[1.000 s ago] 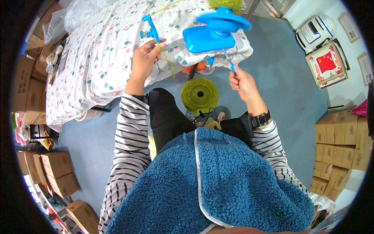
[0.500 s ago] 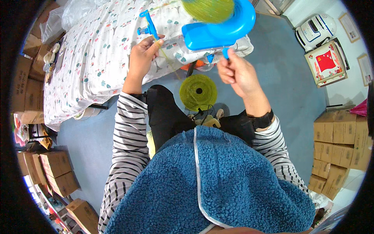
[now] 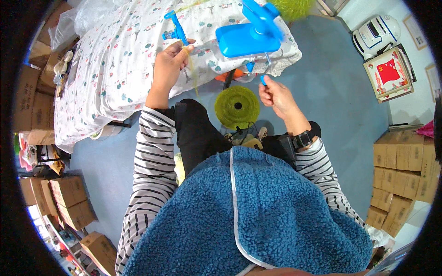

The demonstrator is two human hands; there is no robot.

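A blue hand-crank yarn winder [image 3: 246,43] stands at the table's edge, its upper part blurred. Beyond it at the top of the view is a fuzzy yellow-green wound ball [image 3: 292,9], partly cut off. My right hand [image 3: 278,95] is closed around the small blue crank knob [image 3: 264,81] in front of the winder. My left hand [image 3: 169,66] pinches a thin yellow-green strand [image 3: 195,76], just below a blue yarn guide with a spring [image 3: 176,28]. From those fingers the strand hangs toward a round yellow-green coil [image 3: 237,110] with a dark centre hole, low between my knees.
A patterned white cloth covers the table [image 3: 115,69]. Under its edge shows an orange thing [image 3: 237,73]. Cardboard boxes [image 3: 398,161] are stacked on the right, with more boxes [image 3: 69,193] on the left. A white robot-like machine [image 3: 375,37] stands by the right wall.
My right hand has moved down and slightly left with the crank knob. The wound ball has swung from above the winder to its far right. The left hand stays almost in place.
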